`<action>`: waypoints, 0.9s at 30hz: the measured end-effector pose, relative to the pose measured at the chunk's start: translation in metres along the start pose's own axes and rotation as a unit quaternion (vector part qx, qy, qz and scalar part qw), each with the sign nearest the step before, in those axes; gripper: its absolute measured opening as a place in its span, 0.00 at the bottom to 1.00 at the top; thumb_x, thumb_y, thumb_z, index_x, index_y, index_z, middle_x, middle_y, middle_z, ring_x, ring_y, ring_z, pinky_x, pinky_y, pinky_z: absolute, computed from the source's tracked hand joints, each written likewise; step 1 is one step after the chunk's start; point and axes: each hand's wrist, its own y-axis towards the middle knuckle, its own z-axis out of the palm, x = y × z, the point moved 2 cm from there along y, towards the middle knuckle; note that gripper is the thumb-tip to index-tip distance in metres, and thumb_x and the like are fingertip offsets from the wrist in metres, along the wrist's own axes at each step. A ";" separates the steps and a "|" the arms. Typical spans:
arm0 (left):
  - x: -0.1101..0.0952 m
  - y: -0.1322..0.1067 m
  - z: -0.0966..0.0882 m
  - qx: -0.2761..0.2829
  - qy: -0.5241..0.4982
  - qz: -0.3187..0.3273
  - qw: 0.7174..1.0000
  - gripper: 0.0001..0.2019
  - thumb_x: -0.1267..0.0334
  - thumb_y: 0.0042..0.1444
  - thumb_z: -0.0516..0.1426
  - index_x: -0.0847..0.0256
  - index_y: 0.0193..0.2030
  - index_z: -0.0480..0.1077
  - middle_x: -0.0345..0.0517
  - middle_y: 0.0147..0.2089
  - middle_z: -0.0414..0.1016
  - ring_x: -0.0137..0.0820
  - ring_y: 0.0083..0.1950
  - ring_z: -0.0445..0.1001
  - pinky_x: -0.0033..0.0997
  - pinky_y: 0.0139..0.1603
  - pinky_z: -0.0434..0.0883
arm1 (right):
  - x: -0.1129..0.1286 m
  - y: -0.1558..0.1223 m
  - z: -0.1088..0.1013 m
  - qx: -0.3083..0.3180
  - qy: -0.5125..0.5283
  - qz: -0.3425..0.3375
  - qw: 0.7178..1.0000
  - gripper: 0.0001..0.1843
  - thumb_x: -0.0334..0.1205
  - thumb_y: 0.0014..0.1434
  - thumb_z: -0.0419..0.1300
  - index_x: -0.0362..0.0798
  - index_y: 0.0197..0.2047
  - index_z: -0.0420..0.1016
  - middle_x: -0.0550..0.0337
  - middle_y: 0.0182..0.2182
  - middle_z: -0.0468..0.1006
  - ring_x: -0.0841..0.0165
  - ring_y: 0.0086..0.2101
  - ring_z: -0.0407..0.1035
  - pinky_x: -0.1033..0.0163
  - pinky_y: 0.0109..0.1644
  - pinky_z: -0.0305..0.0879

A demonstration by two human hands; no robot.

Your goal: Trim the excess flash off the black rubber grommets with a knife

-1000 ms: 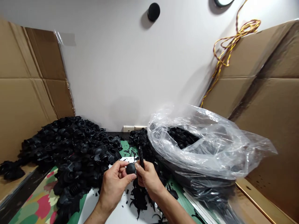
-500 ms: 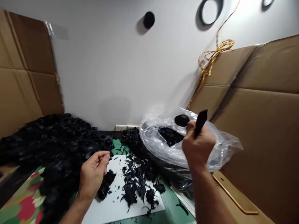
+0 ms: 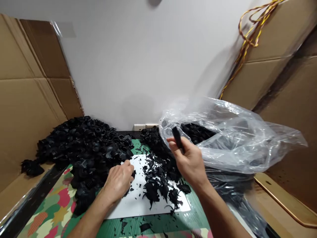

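My left hand (image 3: 119, 180) reaches palm-down over the left part of a white sheet (image 3: 123, 208). Its fingers curl around a dark rubber part (image 3: 134, 174), mostly hidden beneath them. My right hand (image 3: 192, 163) is raised in front of the plastic bag, closed around a short, black, flat-ended tool (image 3: 177, 137); the rest of that tool is hidden in the fist. Torn black scraps (image 3: 152, 190) litter the sheet between my hands. To the left rises a big heap of black ribbed rubber parts (image 3: 91, 145).
At right, a clear plastic bag (image 3: 237, 158) holds more black ribbed parts (image 3: 196, 132). Cardboard panels (image 3: 29, 99) flank the green work surface (image 3: 198, 211). A gold-coloured phone-shaped object (image 3: 284, 198) lies at the right edge. Twisted yellow-brown wire (image 3: 244, 54) hangs above.
My left hand has moved onto the sheet and closed over a black part. The right hand has come down leftward from the bag, keeping the tool; the round black piece beside it is out of sight.
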 end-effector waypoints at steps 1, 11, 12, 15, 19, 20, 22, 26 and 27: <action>-0.001 0.002 -0.001 -0.012 -0.012 -0.005 1.000 0.09 0.76 0.41 0.57 0.58 0.19 0.66 0.39 0.29 0.68 0.33 0.30 0.70 0.32 0.36 0.61 | -0.001 -0.002 0.007 0.027 0.026 0.012 0.999 0.15 0.46 0.59 0.54 0.45 0.34 0.76 0.56 0.28 0.76 0.65 0.27 0.68 0.63 0.29 0.62; -0.010 0.023 -0.017 -0.183 -0.369 -0.084 0.908 0.17 0.49 0.36 0.62 0.61 0.16 0.66 0.33 0.13 0.60 0.23 0.14 0.56 0.24 0.14 0.54 | -0.011 -0.006 0.034 0.067 0.196 0.064 0.976 0.25 0.58 0.59 0.52 0.46 0.23 0.67 0.61 0.20 0.69 0.70 0.23 0.63 0.65 0.27 0.60; -0.011 0.025 -0.020 -0.210 -0.404 -0.083 0.886 0.18 0.48 0.35 0.63 0.61 0.17 0.66 0.33 0.14 0.61 0.22 0.14 0.57 0.24 0.14 0.55 | -0.015 -0.006 0.036 0.052 0.213 0.082 0.972 0.24 0.58 0.58 0.54 0.46 0.22 0.66 0.62 0.20 0.68 0.71 0.22 0.62 0.66 0.26 0.59; -0.017 0.035 -0.035 -0.285 -0.489 -0.068 0.821 0.20 0.50 0.29 0.67 0.63 0.19 0.66 0.35 0.16 0.66 0.23 0.16 0.63 0.23 0.16 0.61 | -0.030 -0.006 0.039 -0.006 0.275 0.148 0.950 0.23 0.59 0.53 0.59 0.46 0.25 0.66 0.64 0.20 0.68 0.74 0.18 0.59 0.67 0.21 0.58; -0.042 0.059 -0.079 -0.349 -0.547 -0.023 0.761 0.15 0.63 0.34 0.69 0.63 0.18 0.65 0.35 0.15 0.68 0.22 0.16 0.65 0.21 0.16 0.63 | -0.044 -0.005 0.042 -0.046 0.321 0.208 0.923 0.24 0.59 0.47 0.64 0.45 0.27 0.67 0.64 0.21 0.70 0.76 0.15 0.60 0.67 0.19 0.58; -0.051 0.065 -0.092 -0.364 -0.554 -0.007 0.749 0.12 0.66 0.39 0.67 0.64 0.19 0.66 0.35 0.15 0.69 0.21 0.16 0.65 0.21 0.17 0.63 | -0.045 -0.005 0.043 -0.049 0.320 0.212 0.922 0.24 0.59 0.46 0.65 0.45 0.27 0.67 0.64 0.21 0.70 0.75 0.15 0.60 0.67 0.19 0.59; -0.071 0.071 -0.113 -0.390 -0.563 0.028 0.728 0.11 0.70 0.47 0.63 0.63 0.20 0.66 0.34 0.16 0.69 0.21 0.17 0.67 0.21 0.20 0.67 | -0.047 -0.006 0.042 -0.055 0.312 0.212 0.925 0.23 0.58 0.46 0.65 0.45 0.27 0.68 0.64 0.21 0.71 0.75 0.15 0.62 0.67 0.20 0.60; -0.100 0.060 -0.116 -0.360 -0.619 0.130 0.685 0.07 0.72 0.46 0.64 0.65 0.22 0.71 0.36 0.20 0.71 0.22 0.22 0.70 0.22 0.24 0.70 | -0.046 -0.008 0.035 -0.070 0.296 0.184 0.935 0.20 0.55 0.51 0.63 0.45 0.29 0.70 0.66 0.18 0.69 0.73 0.17 0.63 0.66 0.23 0.62; -0.100 0.052 -0.106 -0.351 -0.620 0.118 0.692 0.08 0.69 0.43 0.66 0.65 0.22 0.71 0.38 0.21 0.72 0.23 0.23 0.70 0.22 0.24 0.71 | -0.046 -0.008 0.032 -0.073 0.295 0.175 0.936 0.19 0.55 0.52 0.63 0.45 0.30 0.71 0.65 0.18 0.69 0.72 0.17 0.64 0.65 0.23 0.63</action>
